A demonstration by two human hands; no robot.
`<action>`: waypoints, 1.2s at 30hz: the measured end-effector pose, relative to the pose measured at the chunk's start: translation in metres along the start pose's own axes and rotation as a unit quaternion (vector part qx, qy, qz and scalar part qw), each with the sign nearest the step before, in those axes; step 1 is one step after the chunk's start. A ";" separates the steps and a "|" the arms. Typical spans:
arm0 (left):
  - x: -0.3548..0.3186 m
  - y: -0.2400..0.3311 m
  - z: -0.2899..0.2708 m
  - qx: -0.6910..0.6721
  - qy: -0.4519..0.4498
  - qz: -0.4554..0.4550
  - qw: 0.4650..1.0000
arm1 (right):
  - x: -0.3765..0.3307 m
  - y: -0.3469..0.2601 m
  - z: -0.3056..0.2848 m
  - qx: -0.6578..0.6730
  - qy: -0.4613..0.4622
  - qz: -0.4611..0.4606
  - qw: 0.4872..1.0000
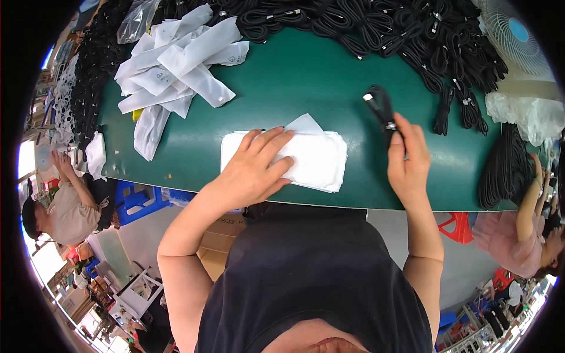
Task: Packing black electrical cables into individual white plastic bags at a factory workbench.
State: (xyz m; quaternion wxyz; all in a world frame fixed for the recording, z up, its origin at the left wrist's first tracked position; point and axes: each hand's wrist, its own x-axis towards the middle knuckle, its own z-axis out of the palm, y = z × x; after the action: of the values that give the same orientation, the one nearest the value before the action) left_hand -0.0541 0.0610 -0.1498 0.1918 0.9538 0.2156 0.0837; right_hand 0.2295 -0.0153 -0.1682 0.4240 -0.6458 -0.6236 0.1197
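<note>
Black cable bundle (381,106), folded into a narrow loop with a pale metal plug at its far end, is held up over the right part of the green table (294,70), in the person's right hand (410,159); from where I stand, the thumb and fingers are closed around its near end. Well to the left, the left hand (253,166) lies palm down with fingers loosely spread, pressing on a stack of white sleeves (321,162) and hiding much of its left half. These are thin, flat oblongs, slightly uneven at the edges, and one translucent corner pokes up beyond the fingertips. Past that hand, a loose heap of white sleeves (194,67), milky and creased, crowds the table's left side, a scrap of yellow (137,115) showing beneath. Coiled black cables (376,26) bank up thickly along the far edge, ropy and tangled, curving down the right side. Farther right are a round fan (518,38) with a blue hub, crumpled clear plastic (521,117) and a thick, ridged black cable hank (500,170). Co-workers sit at both ends, one in a beige top (73,212), another in pink (512,241).
</note>
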 end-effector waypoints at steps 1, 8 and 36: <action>-0.001 -0.002 -0.002 -0.005 -0.012 0.011 1.000 | 0.000 -0.001 0.004 0.013 -0.014 0.004 1.000; -0.017 -0.003 -0.003 0.102 -0.006 0.065 0.993 | 0.005 -0.005 0.020 0.018 -0.055 0.035 0.998; -0.001 0.002 0.018 -0.089 0.108 0.054 0.989 | -0.007 0.004 0.020 0.036 -0.066 0.086 0.993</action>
State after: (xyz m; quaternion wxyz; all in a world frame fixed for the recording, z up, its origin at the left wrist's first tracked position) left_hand -0.0498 0.0533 -0.1655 0.2469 0.9285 0.1745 0.2157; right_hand 0.2172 -0.0135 -0.1856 0.3935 -0.6718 -0.5876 0.2205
